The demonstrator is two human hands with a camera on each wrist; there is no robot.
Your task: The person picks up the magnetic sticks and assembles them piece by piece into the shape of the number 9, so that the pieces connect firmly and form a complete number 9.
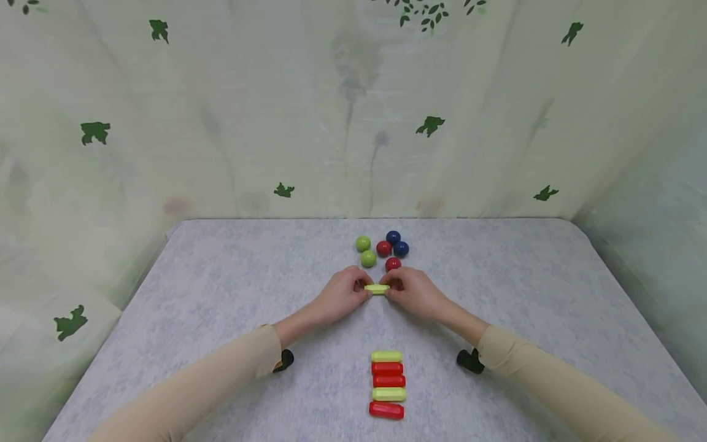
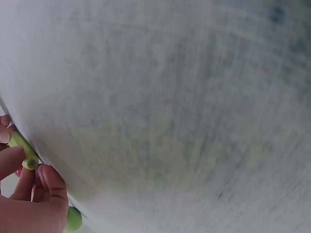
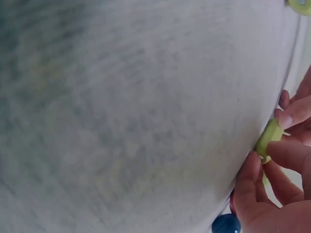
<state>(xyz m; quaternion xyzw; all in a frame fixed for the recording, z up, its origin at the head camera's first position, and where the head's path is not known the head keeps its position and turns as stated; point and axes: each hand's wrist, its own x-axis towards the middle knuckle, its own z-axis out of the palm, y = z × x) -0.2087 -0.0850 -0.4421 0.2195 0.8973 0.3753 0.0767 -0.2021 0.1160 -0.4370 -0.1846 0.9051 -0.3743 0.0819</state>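
Both hands pinch one yellow-green faceted rod [image 1: 377, 289] at the middle of the table, one at each end. My left hand [image 1: 342, 294] has its thumb and fingers on the left end, and my right hand [image 1: 415, 293] has the right end. The left wrist view shows a round hole in the near end of the rod [image 2: 23, 150]. In the right wrist view the rod [image 3: 270, 138] lies between the fingertips of both hands. Just beyond the hands are two red balls [image 1: 383, 248], two green balls [image 1: 363, 244] and two dark blue balls [image 1: 401, 248].
Closer to the person, a column of similar rods lies on the grey-white tabletop [image 1: 248, 264]: three red rods [image 1: 386, 410] and two yellow-green rods [image 1: 389, 395]. A pale curtain [image 1: 248, 123] with green leaf shapes hangs behind the table. Black wrist devices [image 1: 471, 361] sit under the cuffs.
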